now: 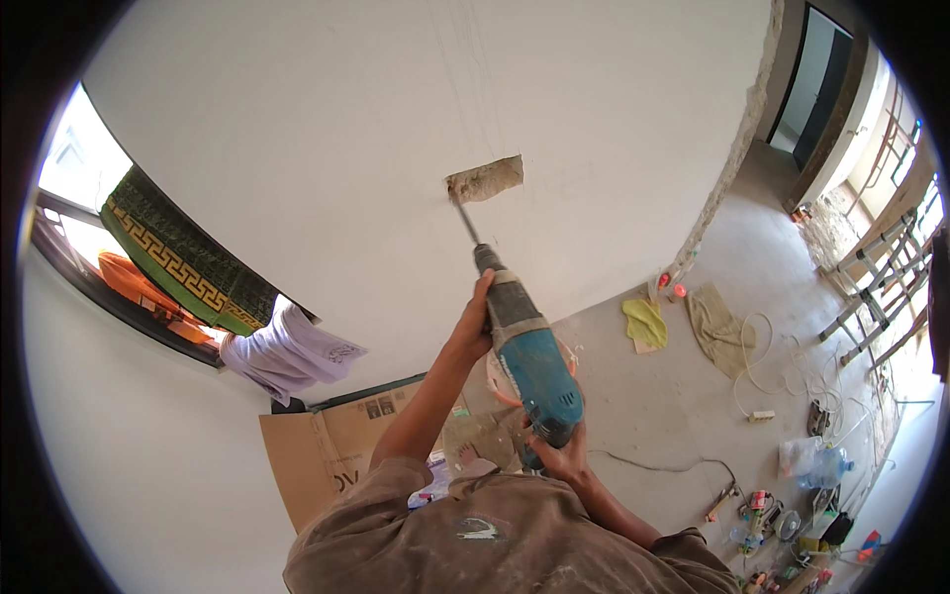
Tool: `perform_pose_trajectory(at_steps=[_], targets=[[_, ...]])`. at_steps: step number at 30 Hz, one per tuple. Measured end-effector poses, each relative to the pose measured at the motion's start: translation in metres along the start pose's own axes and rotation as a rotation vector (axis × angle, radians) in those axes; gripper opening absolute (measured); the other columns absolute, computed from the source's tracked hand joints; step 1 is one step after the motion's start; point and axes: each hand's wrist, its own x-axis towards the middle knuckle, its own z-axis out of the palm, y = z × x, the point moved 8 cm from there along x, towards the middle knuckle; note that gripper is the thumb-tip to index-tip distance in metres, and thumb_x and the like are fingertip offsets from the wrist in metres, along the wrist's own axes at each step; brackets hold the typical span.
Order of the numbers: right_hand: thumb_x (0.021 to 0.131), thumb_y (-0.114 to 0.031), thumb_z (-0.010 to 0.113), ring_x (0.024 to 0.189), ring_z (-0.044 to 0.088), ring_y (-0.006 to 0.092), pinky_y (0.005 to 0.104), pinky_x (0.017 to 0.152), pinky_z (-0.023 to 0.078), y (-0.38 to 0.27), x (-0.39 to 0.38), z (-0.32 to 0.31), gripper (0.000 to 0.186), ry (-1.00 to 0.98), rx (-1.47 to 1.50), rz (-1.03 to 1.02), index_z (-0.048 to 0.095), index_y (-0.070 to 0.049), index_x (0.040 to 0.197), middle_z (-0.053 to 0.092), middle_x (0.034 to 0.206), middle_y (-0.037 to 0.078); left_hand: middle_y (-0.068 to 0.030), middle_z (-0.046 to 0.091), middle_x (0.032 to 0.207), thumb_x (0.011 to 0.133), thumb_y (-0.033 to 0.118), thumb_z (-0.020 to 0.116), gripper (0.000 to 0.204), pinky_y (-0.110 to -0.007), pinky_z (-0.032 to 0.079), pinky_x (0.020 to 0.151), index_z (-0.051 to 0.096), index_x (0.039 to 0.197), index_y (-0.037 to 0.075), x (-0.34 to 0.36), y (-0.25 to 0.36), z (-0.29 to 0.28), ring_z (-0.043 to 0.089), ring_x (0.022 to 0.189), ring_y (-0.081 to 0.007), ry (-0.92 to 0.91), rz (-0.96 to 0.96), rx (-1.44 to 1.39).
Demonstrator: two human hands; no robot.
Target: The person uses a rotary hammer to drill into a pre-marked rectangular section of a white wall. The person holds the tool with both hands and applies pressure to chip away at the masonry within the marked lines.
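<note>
A smooth white wall (327,148) rises over a dusty grey concrete floor (633,391) in a bright room with a window opening (84,148) at left. In the center, a teal-and-black power drill (539,371) is held aloft in front of a person in a brown, dust-marked shirt (426,535), its long metal bit (466,221) angled up to the lower left corner of a rough, brownish rectangular recess (487,180) in the wall. The left hand (477,322) grasps the tool's dark front section, just behind the chuck; the right hand (562,455) grips its rear end, some fingers hidden from view.

Below, a flattened brown cardboard sheet (361,431) lies left of the person's bare foot (469,455). At the window hang a dark green cloth with a gold key pattern (188,262), a bright orange cloth (148,292) and a pale lavender cloth (294,346). To the right, a yellow-green rag (645,326) lies beside a crumpled beige cloth (719,327), near a looping white cable (743,368) and a white power strip (761,417). Farther right are a clear plastic bottle (826,467) and a metal ladder (879,275).
</note>
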Motion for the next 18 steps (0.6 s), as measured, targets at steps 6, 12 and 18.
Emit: perform_pose_trajectory(at_steps=[6,12,18], targets=[[0.073,0.006,0.061,0.096,0.063,0.0204,0.0359,0.084,0.052,0.017,0.008,-0.005,0.086,0.084,0.05,0.107,0.02,-0.005,0.148,0.062,0.106,0.013,-0.0081,0.065,0.102,0.094,0.058,0.057,0.053,-0.039,0.056,0.089,0.057,0.116,0.009,0.018,-0.005,-0.02,0.066,0.095,-0.0217,0.067,0.011,0.042],[0.074,0.004,0.064,0.105,0.059,0.0218,0.0369,0.089,0.05,-0.013,-0.009,0.032,0.096,0.039,-0.026,-0.019,0.009,-0.006,0.153,0.053,0.119,0.014,-0.0078,0.066,0.097,0.093,0.059,0.056,0.055,-0.037,0.057,0.085,0.059,0.112,0.008,-0.006,0.0,-0.023,0.066,0.089,-0.0204,-0.043,-0.031,-0.083],[0.077,0.0,0.068,0.117,0.055,0.0297,0.0426,0.099,0.045,-0.069,-0.003,0.114,0.105,-0.119,-0.453,-0.162,-0.002,-0.004,0.155,0.05,0.128,0.021,-0.011,0.067,0.09,0.094,0.066,0.044,0.062,-0.037,0.059,0.072,0.062,0.102,0.006,-0.028,0.038,-0.041,0.068,0.079,-0.0217,-0.226,-0.013,-0.15]])
